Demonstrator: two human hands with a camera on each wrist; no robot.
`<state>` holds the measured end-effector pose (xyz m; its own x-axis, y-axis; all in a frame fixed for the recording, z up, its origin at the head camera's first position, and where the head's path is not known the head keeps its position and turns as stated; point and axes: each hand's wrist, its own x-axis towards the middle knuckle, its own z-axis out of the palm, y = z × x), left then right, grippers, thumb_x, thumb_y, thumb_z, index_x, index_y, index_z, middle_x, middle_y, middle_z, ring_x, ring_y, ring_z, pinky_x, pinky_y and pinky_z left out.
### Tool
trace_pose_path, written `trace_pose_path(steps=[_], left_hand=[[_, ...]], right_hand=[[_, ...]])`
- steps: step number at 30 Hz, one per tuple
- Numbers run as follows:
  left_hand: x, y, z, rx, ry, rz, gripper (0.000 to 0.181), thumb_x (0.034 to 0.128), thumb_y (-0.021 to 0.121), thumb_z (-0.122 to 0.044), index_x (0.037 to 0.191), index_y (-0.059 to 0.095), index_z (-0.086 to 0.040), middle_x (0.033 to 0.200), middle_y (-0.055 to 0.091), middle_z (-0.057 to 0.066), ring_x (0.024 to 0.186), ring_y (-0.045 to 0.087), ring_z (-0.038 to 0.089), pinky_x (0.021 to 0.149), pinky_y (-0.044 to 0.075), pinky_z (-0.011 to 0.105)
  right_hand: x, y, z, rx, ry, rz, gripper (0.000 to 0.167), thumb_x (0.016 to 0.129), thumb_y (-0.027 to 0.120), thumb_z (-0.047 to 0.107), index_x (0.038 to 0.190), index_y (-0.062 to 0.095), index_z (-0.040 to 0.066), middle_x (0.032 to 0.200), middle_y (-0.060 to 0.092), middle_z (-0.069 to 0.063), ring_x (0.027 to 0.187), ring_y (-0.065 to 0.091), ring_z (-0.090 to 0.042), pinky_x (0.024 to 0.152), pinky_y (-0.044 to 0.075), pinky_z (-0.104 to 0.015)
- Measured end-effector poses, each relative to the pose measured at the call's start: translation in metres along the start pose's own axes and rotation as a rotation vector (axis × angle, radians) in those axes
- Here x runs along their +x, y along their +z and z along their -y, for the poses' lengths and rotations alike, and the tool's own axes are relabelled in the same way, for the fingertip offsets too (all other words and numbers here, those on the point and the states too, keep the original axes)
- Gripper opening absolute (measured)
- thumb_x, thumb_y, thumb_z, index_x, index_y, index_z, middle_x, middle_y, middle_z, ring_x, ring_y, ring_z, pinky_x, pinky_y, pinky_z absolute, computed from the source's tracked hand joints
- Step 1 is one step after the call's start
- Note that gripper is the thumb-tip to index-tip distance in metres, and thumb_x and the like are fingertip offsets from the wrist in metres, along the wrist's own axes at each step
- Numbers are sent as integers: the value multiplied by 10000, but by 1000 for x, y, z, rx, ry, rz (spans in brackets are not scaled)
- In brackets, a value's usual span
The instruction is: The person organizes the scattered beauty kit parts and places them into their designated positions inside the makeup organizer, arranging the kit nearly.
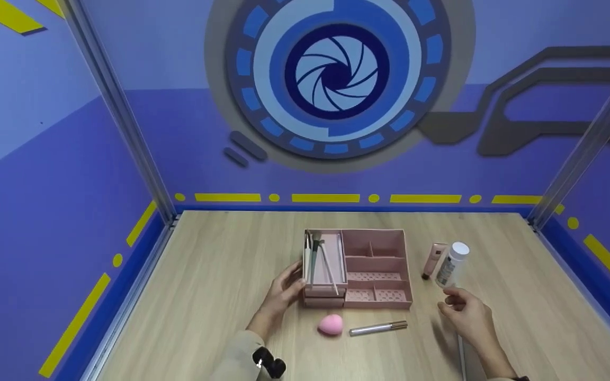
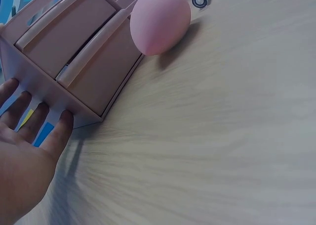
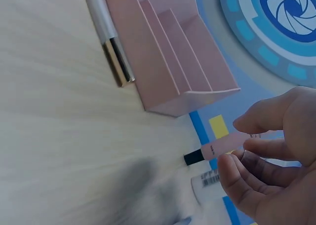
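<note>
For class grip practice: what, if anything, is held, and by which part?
Nothing: the left hand merely touches the left side of the makeup organizer; the right hand looks empty.

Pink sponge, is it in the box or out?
Out: the pink sponge lies on the table in front of the pink box.

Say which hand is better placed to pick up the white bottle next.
Probably the right hand: it is close to the white bottle and appears to hold nothing. The left hand is at the pink organizer, on the side away from the bottle, so it would have to reach across.
</note>
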<state>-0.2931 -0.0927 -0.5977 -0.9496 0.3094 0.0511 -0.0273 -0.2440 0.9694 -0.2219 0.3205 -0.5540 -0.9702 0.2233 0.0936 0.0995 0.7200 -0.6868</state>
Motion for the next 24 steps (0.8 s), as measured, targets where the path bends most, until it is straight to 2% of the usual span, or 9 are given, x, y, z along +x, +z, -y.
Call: trace_pose_path(steps=[7,11,14,19,24], left_hand=[[0,0,-1,12,17,15,674,952,606,-187,1518,279,-19,1558,310,205,1384,393,251,1135,349,425],[0,0,0,18,18,16,669,958,601,-190,1518,278,-16,1563,305,201,1410,357,267,1142,339,405],[-1,0,0,17,20,18,666,965,589,-182,1520,265,-11,1562,298,213,1388,388,259,1133,355,400],[0,-2,0,25,42,34,666,970,577,-170,1522,244,1,1553,292,241,1311,465,212,1101,400,381],[1,-2,0,26,52,37,665,965,584,-170,1515,257,12,1546,304,246,1335,445,227,1099,403,363]], right_hand=[[-2,-1,-10,-19,17,5,365,834,709,140,1145,643,-39,952,683,-131,865,658,-251,645,491,-217],[-3,-4,-15,-48,42,18,384,835,694,151,1155,629,-51,955,677,-144,875,654,-278,673,509,-291],[-3,-7,-19,-57,73,46,419,844,684,177,1181,606,-60,972,666,-156,887,652,-293,672,515,-322],[-5,-10,-24,-51,104,76,469,853,685,202,1220,579,-71,992,659,-163,889,657,-286,635,510,-289],[-7,-10,-28,-60,127,105,525,842,701,212,1231,543,-102,974,665,-150,842,645,-232,640,500,-293]])
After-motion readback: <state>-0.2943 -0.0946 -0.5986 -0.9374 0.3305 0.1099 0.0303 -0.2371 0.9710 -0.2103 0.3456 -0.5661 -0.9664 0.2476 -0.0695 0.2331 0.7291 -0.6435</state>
